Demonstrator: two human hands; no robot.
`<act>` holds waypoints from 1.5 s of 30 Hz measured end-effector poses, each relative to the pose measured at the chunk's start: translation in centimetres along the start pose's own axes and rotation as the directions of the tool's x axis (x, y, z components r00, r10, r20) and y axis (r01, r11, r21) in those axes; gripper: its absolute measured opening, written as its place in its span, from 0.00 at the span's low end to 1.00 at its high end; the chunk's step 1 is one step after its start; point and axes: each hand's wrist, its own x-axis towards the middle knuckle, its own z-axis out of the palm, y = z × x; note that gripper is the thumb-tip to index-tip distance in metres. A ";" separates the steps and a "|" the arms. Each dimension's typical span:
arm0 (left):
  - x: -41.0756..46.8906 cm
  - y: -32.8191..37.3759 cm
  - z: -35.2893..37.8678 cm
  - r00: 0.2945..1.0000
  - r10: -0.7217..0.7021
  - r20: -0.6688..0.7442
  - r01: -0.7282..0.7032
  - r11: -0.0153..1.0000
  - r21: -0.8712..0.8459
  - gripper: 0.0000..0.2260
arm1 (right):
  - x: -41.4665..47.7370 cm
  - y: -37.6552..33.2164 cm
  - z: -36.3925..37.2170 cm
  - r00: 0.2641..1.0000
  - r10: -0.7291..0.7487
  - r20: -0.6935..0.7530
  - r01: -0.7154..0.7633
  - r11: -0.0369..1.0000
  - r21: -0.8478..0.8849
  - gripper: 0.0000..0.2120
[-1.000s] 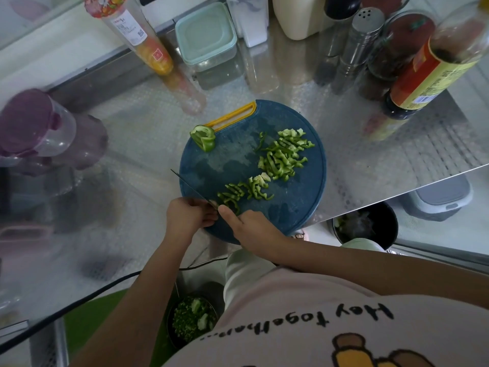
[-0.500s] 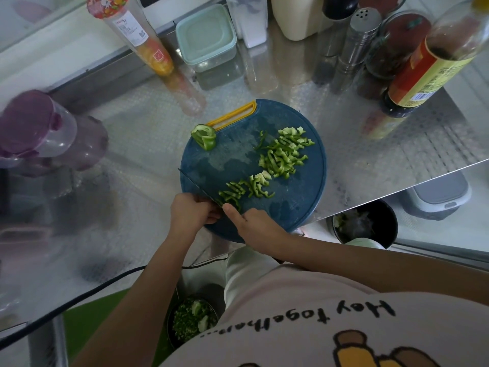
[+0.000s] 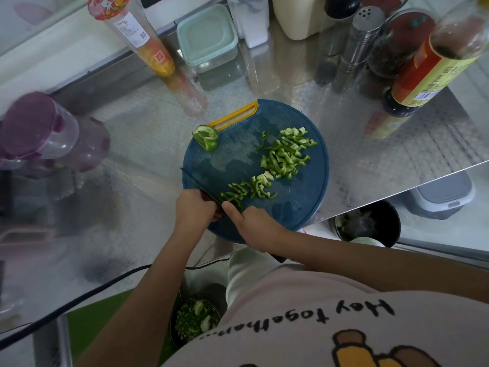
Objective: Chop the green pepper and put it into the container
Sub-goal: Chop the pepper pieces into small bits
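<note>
Since the frame half a second earlier, both hands are noted to have been shifted a little farther onto the chopping board [image 3: 299,197], while the green pepper [image 3: 285,154] has been left where it lay. The knife [image 3: 197,182] is held in the right hand [image 3: 255,225]. Its grip is closed round the handle, the index finger is laid straight along the back of the blade, and the blade is set slantwise across the board's near left part. The left hand [image 3: 195,209] is placed just left of the blade with fingers curled down; whether anything is held in that grip cannot be told, as the underside is hidden. The pepper is found on the round blue board in three lots: a short row of strips [image 3: 250,189] just beyond the blade, a larger heap farther right, and an uncut end piece [image 3: 206,137] by the yellow handle slot. The board is carried at the near edge of a shiny embossed metal table [image 3: 148,144]. A lidded mint box [image 3: 209,35], a metal shaker [image 3: 362,30] and a sauce bottle [image 3: 434,67] are ranged along the far side. Dim light is recorded.
</note>
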 end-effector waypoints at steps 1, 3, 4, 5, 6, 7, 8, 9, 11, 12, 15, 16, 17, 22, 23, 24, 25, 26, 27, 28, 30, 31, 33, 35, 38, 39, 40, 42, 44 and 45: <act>-0.1 -0.1 0.0 1.000 0.002 -0.005 -0.002 1.000 0.001 0.05 | -0.1 -0.1 0.1 1.000 -0.008 0.000 0.008 0.999 -0.043 0.29; -0.2 -0.2 0.1 1.000 0.010 -0.020 -0.010 1.000 0.002 0.05 | -0.2 -0.6 0.1 1.000 -0.006 0.005 0.007 0.998 -0.065 0.30; -0.3 -0.2 0.1 1.000 0.015 -0.027 -0.015 1.000 -0.005 0.05 | 0.0 -0.7 0.2 1.000 -0.017 0.005 0.017 0.997 -0.069 0.30; -0.4 -0.3 0.1 0.999 0.021 -0.035 -0.022 1.000 -0.021 0.06 | 0.2 -0.7 0.4 0.999 -0.036 -0.001 0.036 0.997 -0.062 0.30; -0.6 -0.4 0.1 0.999 0.028 -0.042 -0.030 0.999 -0.043 0.07 | 0.3 -0.8 0.3 0.999 -0.035 -0.014 0.034 0.998 -0.047 0.30; -0.8 -0.4 0.1 0.998 0.038 -0.045 -0.041 0.997 -0.069 0.08 | 0.7 -1.0 0.2 0.999 -0.023 -0.029 0.022 0.999 -0.034 0.30; -0.9 -0.6 0.1 0.998 0.047 -0.045 -0.052 0.994 -0.096 0.09 | 1.1 -1.2 0.1 0.999 -0.008 -0.048 0.008 1.000 0.005 0.29; -1.0 -0.8 0.1 0.998 0.049 -0.042 -0.054 0.990 -0.131 0.09 | 1.5 -1.1 0.3 0.999 -0.020 -0.038 0.022 0.999 0.042 0.26; -0.8 -1.2 0.1 0.999 0.013 -0.030 -0.019 0.976 -0.217 0.07 | 1.3 -0.8 0.2 0.999 -0.045 0.007 0.044 0.997 0.064 0.21; -0.6 -1.3 0.1 1.000 -0.015 -0.023 0.008 0.968 -0.252 0.06 | 1.2 -0.5 0.0 0.999 -0.046 0.016 0.044 0.994 0.101 0.24; -0.1 -1.4 0.0 0.997 -0.072 0.000 0.069 0.946 -0.318 0.02 | 1.2 0.4 -0.2 1.000 -0.013 0.001 0.012 0.985 0.170 0.28; 0.0 -1.4 0.0 0.996 -0.083 0.012 0.083 0.939 -0.334 0.02 | 1.2 0.6 -0.3 1.000 -0.012 0.000 0.012 0.986 0.168 0.28; 0.1 -1.3 0.0 0.995 -0.095 0.027 0.098 0.934 -0.343 0.03 | 1.0 0.5 -0.4 1.000 -0.016 -0.010 0.018 0.986 0.168 0.28; 0.1 -1.0 0.3 0.988 -0.140 0.059 0.152 0.928 -0.341 0.05 | 0.4 1.0 -0.9 1.000 0.005 0.017 -0.009 0.979 0.204 0.28; 0.1 -0.9 0.4 0.989 -0.141 0.054 0.151 0.928 -0.340 0.06 | 0.2 1.2 -1.0 1.000 0.003 0.029 -0.009 0.980 0.201 0.28; 0.1 -0.9 0.4 0.989 -0.141 0.049 0.149 0.928 -0.341 0.05 | -0.1 1.1 -1.1 0.999 -0.002 0.036 -0.004 0.986 0.169 0.28; 0.2 -0.9 0.4 0.989 -0.142 0.043 0.148 0.929 -0.338 0.05 | -0.4 0.9 -1.2 0.999 -0.013 0.038 0.008 0.992 0.127 0.28; 0.2 -0.9 0.5 0.989 -0.144 0.035 0.148 0.932 -0.332 0.04 | -0.4 0.8 -1.0 0.999 -0.030 0.028 0.028 0.997 0.077 0.25; 0.3 -0.8 0.5 0.988 -0.149 0.028 0.150 0.934 -0.323 0.05 | -0.3 0.8 -0.6 1.000 0.004 0.009 -0.004 0.996 0.084 0.21; 0.3 -0.8 0.6 0.988 -0.153 0.023 0.152 0.936 -0.316 0.05 | -0.3 0.8 -0.6 0.999 0.028 -0.016 -0.025 0.990 0.135 0.20; 0.2 -0.6 0.6 0.988 -0.150 0.023 0.150 0.938 -0.311 0.05 | -0.6 0.6 -0.5 0.999 -0.036 0.016 0.034 0.996 0.088 0.26; 0.1 -0.4 0.6 0.989 -0.147 0.023 0.147 0.940 -0.309 0.05 | -0.7 0.5 -0.5 0.998 -0.046 0.047 0.044 0.998 0.053 0.26; 0.0 -0.2 0.6 0.989 -0.145 0.018 0.143 0.943 -0.302 0.06 | -0.6 0.2 -0.8 0.996 -0.089 0.024 0.090 0.995 -0.040 0.27; 0.1 -0.2 0.6 0.990 -0.143 0.010 0.140 0.948 -0.286 0.07 | 0.0 0.5 -0.7 0.989 -0.146 0.017 0.147 0.986 -0.080 0.29; 0.1 -0.2 0.6 0.992 -0.125 0.000 0.120 0.959 -0.255 0.06 | 0.1 1.3 -0.2 0.974 -0.227 -0.008 0.227 0.973 0.035 0.15; 0.1 -0.2 0.6 0.993 -0.119 -0.003 0.114 0.962 -0.247 0.06 | -0.1 0.8 -0.4 0.983 -0.180 -0.037 0.182 0.982 0.051 0.18; 0.1 -0.3 0.5 0.993 -0.118 -0.007 0.112 0.964 -0.241 0.06 | -0.2 0.7 -0.3 0.994 -0.110 -0.030 0.111 0.993 0.029 0.24; 0.2 -0.3 0.5 0.992 -0.125 -0.010 0.119 0.963 -0.244 0.05 | -0.6 0.5 0.1 0.998 -0.062 0.004 0.061 0.995 0.077 0.29; 0.2 -0.3 0.4 0.990 -0.139 0.003 0.135 0.956 -0.261 0.04 | -0.6 0.5 0.4 0.993 -0.113 0.040 0.114 0.993 -0.008 0.29; 0.2 -0.3 0.4 0.989 -0.150 0.010 0.147 0.950 -0.274 0.04 | -0.4 0.8 0.5 0.993 -0.112 0.038 0.113 0.993 -0.030 0.30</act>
